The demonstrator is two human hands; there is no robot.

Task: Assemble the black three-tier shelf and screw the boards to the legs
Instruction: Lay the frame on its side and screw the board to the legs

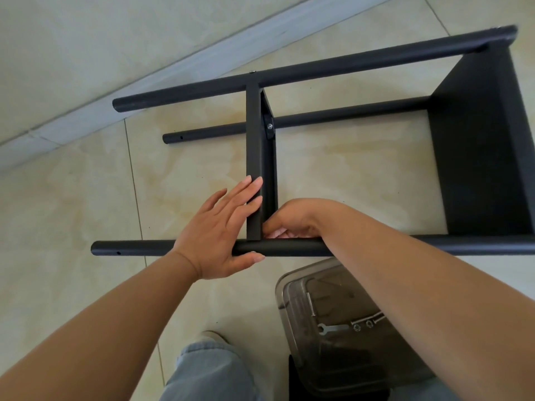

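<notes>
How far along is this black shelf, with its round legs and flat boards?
Roughly two thirds. Done: the black end board and black middle board sit between the round black legs. In hand: the left hand steadies the middle board while the right hand works at its joint with the near leg. Left: the third board; the legs' free ends are bare. A clear plastic box holds spare hardware.

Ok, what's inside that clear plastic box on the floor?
Inside the clear box: a small flat wrench, two nuts and a long bolt. The right forearm covers the box's right part, so anything there is hidden.
</notes>
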